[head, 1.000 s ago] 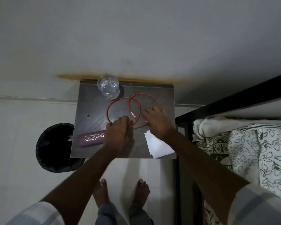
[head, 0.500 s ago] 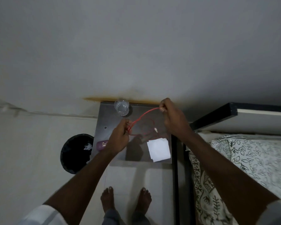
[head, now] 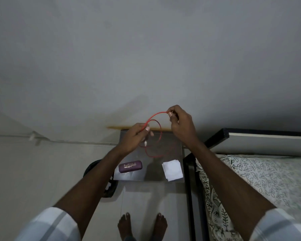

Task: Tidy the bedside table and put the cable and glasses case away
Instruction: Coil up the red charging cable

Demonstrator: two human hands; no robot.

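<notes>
A thin red cable hangs in loops above the dark bedside table. My left hand pinches it near one end, where a white plug dangles just below the fingers. My right hand, higher and further right, grips another part of the same cable. The lowest loop droops close to the tabletop. A purple glasses case with gold lettering lies on the table's front left, apart from both hands. The drinking glass is hidden behind my left hand.
White paper squares lie at the table's front right corner. A black waste bin stands on the floor left of the table, partly behind my left forearm. A bed with patterned sheet and dark frame borders the table's right side. My bare feet are below.
Both hands have lifted the cable off the table and raised it higher. The right hand has pulled up and right, and the cable now hangs in loops between them.
</notes>
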